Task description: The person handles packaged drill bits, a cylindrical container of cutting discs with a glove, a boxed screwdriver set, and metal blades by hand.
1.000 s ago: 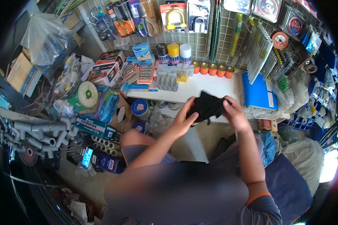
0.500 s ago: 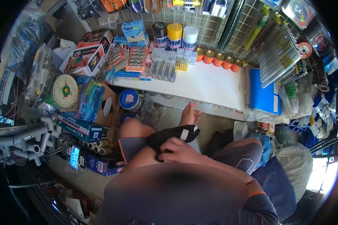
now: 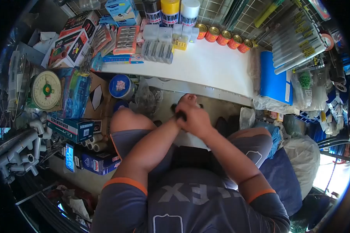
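Ctr frame, my R hand (image 3: 196, 118) grips mostly hidden black fabric (image 3: 180, 115) against the wrist of my L hand (image 3: 188, 99), whose grip I can't tell; an uneven pull, w/ my view blocked, could bunch it.

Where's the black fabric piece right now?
Head view, near centre, just below the front edge of the white shelf: the black fabric piece shows at the wrist of the left hand, largely covered by the right hand.
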{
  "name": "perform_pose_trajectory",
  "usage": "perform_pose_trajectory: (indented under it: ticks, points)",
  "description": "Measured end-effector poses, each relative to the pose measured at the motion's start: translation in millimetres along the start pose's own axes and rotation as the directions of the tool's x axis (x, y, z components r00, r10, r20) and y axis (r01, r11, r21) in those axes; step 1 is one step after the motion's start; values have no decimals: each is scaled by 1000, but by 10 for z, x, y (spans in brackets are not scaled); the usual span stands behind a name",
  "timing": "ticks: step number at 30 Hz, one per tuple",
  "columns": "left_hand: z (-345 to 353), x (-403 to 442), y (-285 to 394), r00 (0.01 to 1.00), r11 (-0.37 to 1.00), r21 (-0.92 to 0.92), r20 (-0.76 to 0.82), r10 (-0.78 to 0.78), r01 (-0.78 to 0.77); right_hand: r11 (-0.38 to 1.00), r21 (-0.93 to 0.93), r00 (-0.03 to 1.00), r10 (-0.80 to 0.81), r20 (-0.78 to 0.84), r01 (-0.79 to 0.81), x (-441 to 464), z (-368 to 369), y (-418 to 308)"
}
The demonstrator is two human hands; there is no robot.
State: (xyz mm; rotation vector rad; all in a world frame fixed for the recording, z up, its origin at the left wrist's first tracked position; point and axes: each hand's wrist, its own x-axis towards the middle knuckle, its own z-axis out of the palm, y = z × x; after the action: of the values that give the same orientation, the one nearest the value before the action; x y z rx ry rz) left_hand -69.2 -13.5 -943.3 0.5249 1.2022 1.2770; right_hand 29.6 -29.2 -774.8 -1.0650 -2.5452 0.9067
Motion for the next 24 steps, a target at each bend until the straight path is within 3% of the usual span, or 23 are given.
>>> perform_pose_trajectory:
  ticks: [1,2,5,7,8,10,12,13,15,17,18,19,20,23,24]
  points:
    - [69,-144,98,999,990,-133,-10,-48,47,996,-52,996,74,-44,-77,4,-1,71]
    - [39,-136,37,992,904,-408,52,-115,126,996,-1,996,85,-23,-86,-29,-13,108]
    - [-237,218,-471,991,993,64,95,95,-102,986,147,997,72,27,-75,-141,-125,-47]
    - [-148,178,-360,977,794,605,-201,78,61,970,242,998,1,55,-14,-355,-76,-451]
    - [-167,89,-273,969,738,670,-226,103,78,941,336,996,-70,60,46,-435,-28,-560]
    - [-224,117,-363,954,766,624,-297,52,153,856,503,979,-188,83,122,-549,-75,-716]
    - [-256,139,-326,938,772,601,-345,20,205,860,483,957,-259,131,166,-565,-110,-656]
    - [-244,122,-270,930,840,496,-368,-28,221,860,474,945,-290,149,189,-559,-134,-613]
    - [-192,51,-106,911,929,271,-392,-132,252,931,315,980,-198,6,186,-500,66,-327]
    - [-198,18,-16,943,946,240,-300,-143,219,971,204,984,-89,-157,121,-330,204,-19]
    - [-262,80,-137,960,960,212,-251,-127,182,972,223,987,-39,-158,74,-284,182,43]
    - [-243,51,-109,973,972,179,-204,-111,149,970,243,988,12,-157,27,-256,166,96]
    - [-199,32,-93,966,936,311,-242,-88,164,964,264,987,62,-151,-20,-277,177,110]
    - [-204,-111,166,907,902,293,-371,-197,316,923,385,997,-34,76,2,-479,187,-214]
    - [-449,122,-158,907,951,263,-418,-40,163,878,474,992,-109,65,65,-544,118,-376]
